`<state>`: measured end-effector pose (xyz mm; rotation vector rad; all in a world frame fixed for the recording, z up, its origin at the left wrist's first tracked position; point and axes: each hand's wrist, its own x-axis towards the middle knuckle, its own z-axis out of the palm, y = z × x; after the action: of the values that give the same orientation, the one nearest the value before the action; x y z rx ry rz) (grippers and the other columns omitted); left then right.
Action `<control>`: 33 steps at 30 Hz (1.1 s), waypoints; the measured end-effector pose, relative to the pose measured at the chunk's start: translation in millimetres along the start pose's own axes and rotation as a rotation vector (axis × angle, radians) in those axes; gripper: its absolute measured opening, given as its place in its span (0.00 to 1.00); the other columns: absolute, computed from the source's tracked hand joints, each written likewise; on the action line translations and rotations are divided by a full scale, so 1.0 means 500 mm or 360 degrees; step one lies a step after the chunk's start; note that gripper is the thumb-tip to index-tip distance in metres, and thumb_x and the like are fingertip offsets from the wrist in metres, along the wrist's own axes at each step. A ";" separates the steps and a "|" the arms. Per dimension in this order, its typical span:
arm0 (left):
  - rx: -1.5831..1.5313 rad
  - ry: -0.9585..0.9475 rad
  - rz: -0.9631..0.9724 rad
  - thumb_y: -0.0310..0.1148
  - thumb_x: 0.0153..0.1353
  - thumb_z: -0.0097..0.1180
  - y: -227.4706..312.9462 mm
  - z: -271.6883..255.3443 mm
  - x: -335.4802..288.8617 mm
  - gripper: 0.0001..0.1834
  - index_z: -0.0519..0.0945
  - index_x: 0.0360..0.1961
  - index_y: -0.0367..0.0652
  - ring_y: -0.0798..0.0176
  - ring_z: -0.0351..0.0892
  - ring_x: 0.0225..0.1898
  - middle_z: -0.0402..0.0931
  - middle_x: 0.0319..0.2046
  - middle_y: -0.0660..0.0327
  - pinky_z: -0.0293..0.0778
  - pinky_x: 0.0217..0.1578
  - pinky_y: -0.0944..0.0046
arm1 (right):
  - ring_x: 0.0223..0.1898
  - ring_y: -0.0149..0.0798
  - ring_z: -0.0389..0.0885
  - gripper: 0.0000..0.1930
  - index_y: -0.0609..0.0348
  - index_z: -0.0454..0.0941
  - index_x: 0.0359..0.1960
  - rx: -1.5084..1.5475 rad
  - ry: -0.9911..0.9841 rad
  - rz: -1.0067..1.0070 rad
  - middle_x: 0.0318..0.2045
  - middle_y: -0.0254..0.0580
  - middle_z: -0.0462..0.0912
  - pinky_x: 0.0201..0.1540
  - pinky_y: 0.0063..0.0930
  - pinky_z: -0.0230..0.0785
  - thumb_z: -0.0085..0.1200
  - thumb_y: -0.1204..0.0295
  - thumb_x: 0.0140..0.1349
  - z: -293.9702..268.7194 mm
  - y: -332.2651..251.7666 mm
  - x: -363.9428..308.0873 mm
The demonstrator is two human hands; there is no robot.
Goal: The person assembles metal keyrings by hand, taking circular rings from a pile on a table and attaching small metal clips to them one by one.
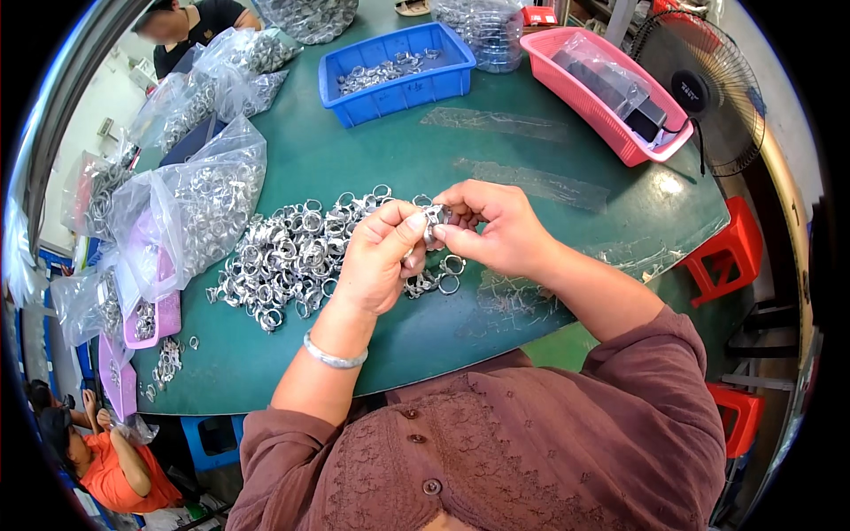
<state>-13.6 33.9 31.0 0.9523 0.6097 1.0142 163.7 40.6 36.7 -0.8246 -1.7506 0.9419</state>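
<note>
Between the fingertips of both hands is a silver-coloured metal ring (433,221), partly covered by the fingers. My left hand (379,257) is closed, pinching the ring from the left. My right hand (501,228) pinches it from the right, with its thumb and forefinger meeting the metal. Beside and behind my left hand spreads a heap of similar silver rings (288,252) on the green table. A few loose rings (450,274) lie just below the hands. How the held ring is shaped in detail cannot be made out.
A blue tray (398,100) with some rings stands at the back. Plastic bags of rings (217,190) and a lilac basket (168,317) crowd the left. A pink basket (611,124) and a fan (699,88) are at right. Other people (133,469) sit nearby.
</note>
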 end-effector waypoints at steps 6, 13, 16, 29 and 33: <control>-0.0503 -0.0054 -0.0314 0.35 0.66 0.40 0.007 -0.021 0.007 0.14 0.73 0.38 0.36 0.78 0.59 0.16 0.74 0.25 0.60 0.56 0.15 0.80 | 0.34 0.24 0.75 0.17 0.66 0.70 0.47 0.0688 -0.0350 0.0219 0.31 0.35 0.78 0.38 0.20 0.69 0.55 0.77 0.56 -0.020 0.019 0.010; -0.0677 -0.0130 -0.0435 0.37 0.67 0.38 0.004 -0.026 0.002 0.16 0.72 0.40 0.35 0.78 0.60 0.16 0.72 0.27 0.59 0.56 0.14 0.80 | 0.43 0.27 0.74 0.19 0.66 0.66 0.54 0.0591 -0.0449 0.0185 0.42 0.40 0.76 0.46 0.22 0.67 0.48 0.81 0.59 -0.026 0.027 0.009; -0.0682 -0.0156 -0.0449 0.40 0.67 0.37 0.000 -0.030 0.003 0.18 0.72 0.41 0.35 0.78 0.59 0.16 0.72 0.27 0.59 0.56 0.13 0.80 | 0.39 0.26 0.74 0.19 0.66 0.68 0.52 0.0460 -0.0434 0.0094 0.39 0.38 0.77 0.43 0.21 0.67 0.50 0.82 0.58 -0.027 0.017 0.009; -0.0644 -0.0081 -0.0529 0.45 0.67 0.36 -0.002 -0.022 0.000 0.22 0.74 0.39 0.36 0.78 0.59 0.15 0.71 0.24 0.61 0.54 0.12 0.80 | 0.30 0.25 0.73 0.15 0.64 0.74 0.44 0.0202 -0.0300 -0.0056 0.29 0.35 0.76 0.34 0.20 0.68 0.56 0.82 0.52 -0.024 0.008 0.008; -0.0633 -0.0076 -0.0539 0.46 0.67 0.36 0.002 -0.019 0.001 0.22 0.74 0.39 0.36 0.77 0.59 0.15 0.72 0.24 0.61 0.54 0.13 0.80 | 0.28 0.26 0.73 0.15 0.63 0.75 0.43 0.0075 -0.0279 -0.0032 0.28 0.35 0.76 0.33 0.21 0.68 0.57 0.81 0.51 -0.025 0.001 0.008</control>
<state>-21.3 37.9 27.6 0.4998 0.4849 0.7672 174.4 47.2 41.0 -0.7102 -1.8752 1.0652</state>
